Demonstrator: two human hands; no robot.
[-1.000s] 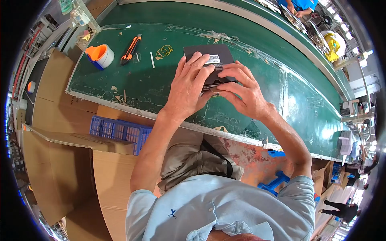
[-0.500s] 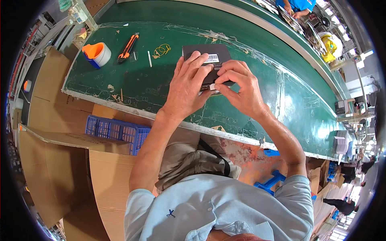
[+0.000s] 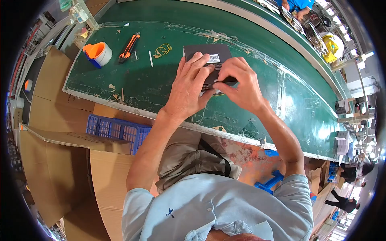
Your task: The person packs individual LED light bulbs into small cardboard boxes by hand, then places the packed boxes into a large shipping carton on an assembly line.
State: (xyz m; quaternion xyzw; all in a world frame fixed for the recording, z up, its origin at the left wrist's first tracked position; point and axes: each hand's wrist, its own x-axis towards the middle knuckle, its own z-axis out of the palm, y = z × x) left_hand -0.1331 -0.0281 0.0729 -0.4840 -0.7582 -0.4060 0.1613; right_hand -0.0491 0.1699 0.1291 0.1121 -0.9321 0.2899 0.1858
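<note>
A flat black box [image 3: 194,50] lies on the green worktop, a white barcode label [image 3: 213,58] on its top. My left hand [image 3: 189,86] grips it, fingers spread over the top and thumb at the near edge. At the box's near right edge my right hand [image 3: 243,84] is closed in a pinch. Only a sliver of a small white piece [image 3: 216,80] shows at those fingertips; the rest is hidden by the fingers.
Left on the worktop [image 3: 140,80] are a tape dispenser [image 3: 105,54], an orange utility knife [image 3: 129,47], a white stick [image 3: 150,58] and a yellow rubber band [image 3: 163,50]. Below stand a blue crate [image 3: 110,126] and an open carton [image 3: 52,168]. Another person [image 3: 297,6] works across the bench.
My right fingers have closed in against the box's edge, and the small white piece that showed between them is now mostly covered. My left hand keeps its hold on the box.
</note>
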